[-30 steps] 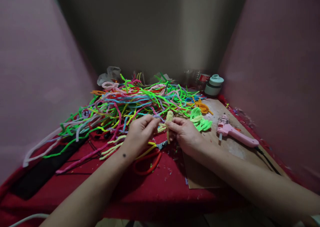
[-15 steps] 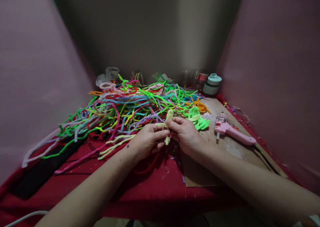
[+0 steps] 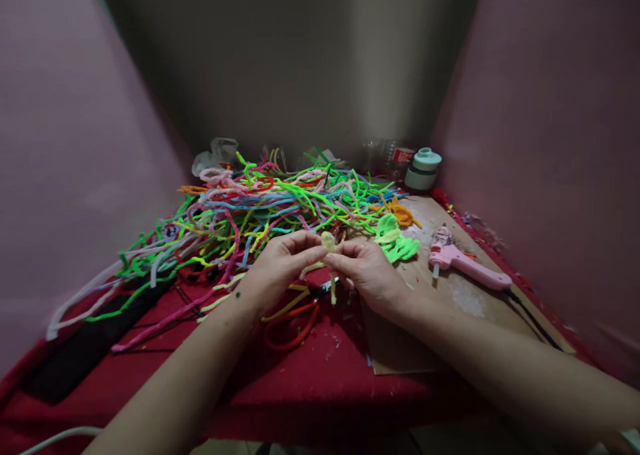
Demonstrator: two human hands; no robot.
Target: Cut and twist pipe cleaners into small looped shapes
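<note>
A pale yellow pipe cleaner (image 3: 329, 241), bent into a small thick loop with a tail hanging down, is pinched between both hands. My left hand (image 3: 283, 263) grips it from the left with thumb and forefinger. On the other side, my right hand (image 3: 367, 268) holds it by the fingertips. Red-handled scissors (image 3: 295, 338) lie on the table just below my hands, their blades pointing up and right. A green bundle of shaped pipe cleaners (image 3: 397, 241) with a pale yellow piece rests right of my right hand.
A big tangled heap of coloured pipe cleaners (image 3: 280, 198) spreads behind my hands. On a brown board (image 3: 400, 348) lies a pink glue gun (image 3: 467, 267) with a black cord. A lidded pale green container (image 3: 423, 169) stands at the back right. Walls rise on both sides.
My left hand has shifted up and its fingers now meet the loop's top. The loop sits slightly lower and left, its tail hangs free, and the scissors are uncovered.
</note>
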